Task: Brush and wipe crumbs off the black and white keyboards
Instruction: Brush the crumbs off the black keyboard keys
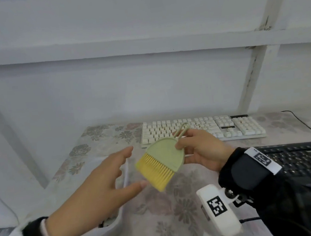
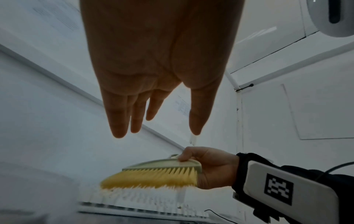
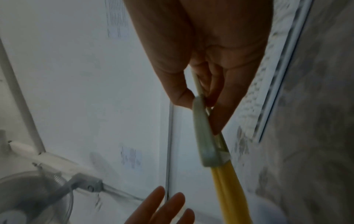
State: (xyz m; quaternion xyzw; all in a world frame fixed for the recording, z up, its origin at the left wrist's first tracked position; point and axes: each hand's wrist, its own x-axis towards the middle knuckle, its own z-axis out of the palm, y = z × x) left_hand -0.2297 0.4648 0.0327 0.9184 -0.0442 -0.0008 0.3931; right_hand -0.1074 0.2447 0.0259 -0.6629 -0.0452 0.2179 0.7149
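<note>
Head view: right hand [image 1: 203,151] gripped brush [image 1: 162,161] by handle, mid-air over bench [image 1: 179,220]. Left hand [image 1: 104,181] spread, empty, just beside bristles. White keyboard [image 1: 209,129] far, black keyboard [image 1: 307,162] right. Brushing seemingly not begun; next, lower bristles onto keys.

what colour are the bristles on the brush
Yellow bristles on the brush, clearest in the head view.

Head view: high, looks forward and down across table [image 1: 103,141] toward wall; both hands mid-frame, close. Left wrist view: tight along left hand [image 2: 159,68], facing right hand [image 2: 210,166] with brush [image 2: 159,174]. Right wrist view: tight along the right hand's palm, down the brush. All three share the brush.
</note>
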